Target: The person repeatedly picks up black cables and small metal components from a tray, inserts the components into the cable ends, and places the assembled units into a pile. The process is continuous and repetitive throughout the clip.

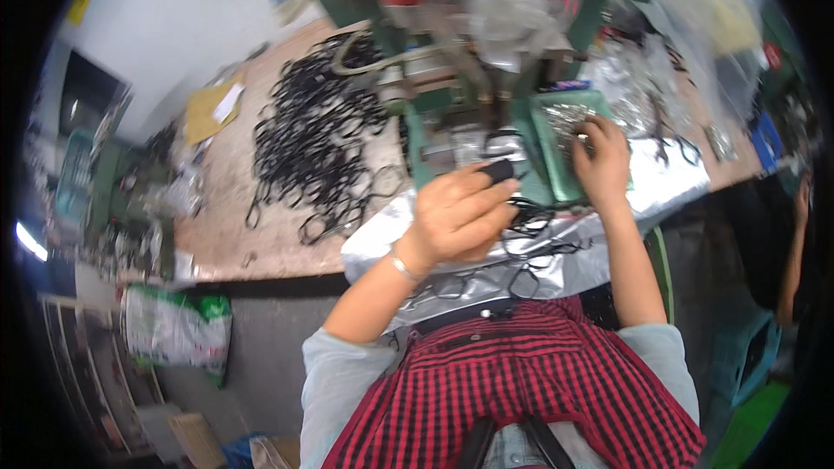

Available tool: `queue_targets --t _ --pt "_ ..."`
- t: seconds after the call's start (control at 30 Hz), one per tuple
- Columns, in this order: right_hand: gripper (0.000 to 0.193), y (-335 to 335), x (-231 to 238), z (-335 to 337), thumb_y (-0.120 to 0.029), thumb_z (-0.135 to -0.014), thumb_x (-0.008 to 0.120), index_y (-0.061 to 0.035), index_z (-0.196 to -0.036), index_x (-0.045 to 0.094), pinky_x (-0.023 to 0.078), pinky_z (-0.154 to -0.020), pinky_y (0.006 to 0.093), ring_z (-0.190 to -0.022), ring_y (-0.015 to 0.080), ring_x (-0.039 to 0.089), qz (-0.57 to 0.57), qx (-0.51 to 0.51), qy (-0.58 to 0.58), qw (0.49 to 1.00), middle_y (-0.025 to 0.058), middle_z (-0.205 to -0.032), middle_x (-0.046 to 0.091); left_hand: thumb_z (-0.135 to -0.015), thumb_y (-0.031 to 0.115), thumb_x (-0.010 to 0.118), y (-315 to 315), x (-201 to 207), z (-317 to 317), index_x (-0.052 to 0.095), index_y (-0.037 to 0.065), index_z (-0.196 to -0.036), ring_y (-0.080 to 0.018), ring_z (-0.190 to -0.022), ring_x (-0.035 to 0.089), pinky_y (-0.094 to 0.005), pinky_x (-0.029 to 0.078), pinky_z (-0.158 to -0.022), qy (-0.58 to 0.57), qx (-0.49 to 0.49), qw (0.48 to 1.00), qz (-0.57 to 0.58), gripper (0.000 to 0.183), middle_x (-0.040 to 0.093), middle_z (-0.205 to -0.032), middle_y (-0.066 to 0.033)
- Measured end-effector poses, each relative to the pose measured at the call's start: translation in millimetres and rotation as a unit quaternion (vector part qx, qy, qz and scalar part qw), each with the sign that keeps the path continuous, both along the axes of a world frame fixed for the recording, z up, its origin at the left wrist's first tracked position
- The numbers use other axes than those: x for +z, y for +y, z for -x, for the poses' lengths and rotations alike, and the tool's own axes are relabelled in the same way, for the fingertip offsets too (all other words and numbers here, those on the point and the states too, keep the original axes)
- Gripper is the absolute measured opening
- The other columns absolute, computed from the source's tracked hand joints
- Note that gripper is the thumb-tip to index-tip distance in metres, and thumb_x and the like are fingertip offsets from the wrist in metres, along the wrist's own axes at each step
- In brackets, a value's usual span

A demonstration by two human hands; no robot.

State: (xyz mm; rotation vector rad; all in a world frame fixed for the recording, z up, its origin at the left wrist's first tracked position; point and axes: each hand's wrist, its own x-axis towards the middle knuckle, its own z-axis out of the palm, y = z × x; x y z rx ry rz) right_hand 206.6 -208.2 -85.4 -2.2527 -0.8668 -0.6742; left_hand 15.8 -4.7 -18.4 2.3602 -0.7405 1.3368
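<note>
My left hand (460,215) is closed in front of the machine, its fingers curled together. A small black piece (498,171) shows at its fingertips; I cannot tell whether it is held or covers a finger. My right hand (605,165) reaches into a green tray (558,175), fingers bent and pinched over small shiny metal parts (569,116). Whatever lies between those fingertips is too small to make out. Black loop-shaped pieces (532,219) lie just right of my left hand, on silver foil sheeting (565,267) along the table's front edge.
A big heap of black loops (317,139) covers the wooden table (217,234) on the left. The green bench machine (434,100) stands ahead, with a clear round guard (504,4) and red displays. Plastic bags (634,61) lie at the right. A blue-green stool (745,356) stands lower right.
</note>
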Motion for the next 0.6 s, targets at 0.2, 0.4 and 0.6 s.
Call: queue_targets --t 0.2,0.4,0.6 --pt "0.013 2.3 -0.2 6.6 -0.009 -0.086 0.069 -0.0019 -0.096 0.075 0.052 -0.081 0.0352 -0.086 0.0278 0.068 -0.136 0.004 0.109 0.985 0.0135 -0.091 0.073 -0.073 0.009 0.075 -21.3 -20.1 63.1 0.068 0.010 -0.110 -0.0340 -0.097 0.066 -0.0485 0.050 -0.096 0.003 0.133 0.988 0.076 0.037 0.067 -0.124 -0.0131" --pt "0.014 -6.3 0.4 10.6 -0.006 -0.087 0.070 -0.0008 -0.098 0.075 0.052 -0.081 0.0317 -0.085 0.0226 0.068 -0.195 0.019 0.205 0.959 0.0112 -0.092 0.073 -0.085 0.001 0.070 74.4 51.7 94.8 0.069 0.003 -0.103 -0.0279 -0.096 0.063 -0.0373 0.046 -0.091 -0.187 0.367 0.873 0.262 0.019 0.071 -0.101 -0.0109" --pt "0.016 19.2 18.5 15.4 -0.006 -0.086 0.068 -0.0031 -0.100 0.074 0.052 -0.086 0.0360 -0.094 0.0291 0.068 -0.159 0.050 0.174 0.971 0.0129 -0.098 0.073 -0.079 0.002 0.072 200.7 19.3 44.2 0.075 0.011 -0.094 -0.0339 -0.114 0.058 -0.0441 0.045 -0.100 0.161 0.447 0.879 -0.042 0.018 0.066 -0.122 -0.0136"
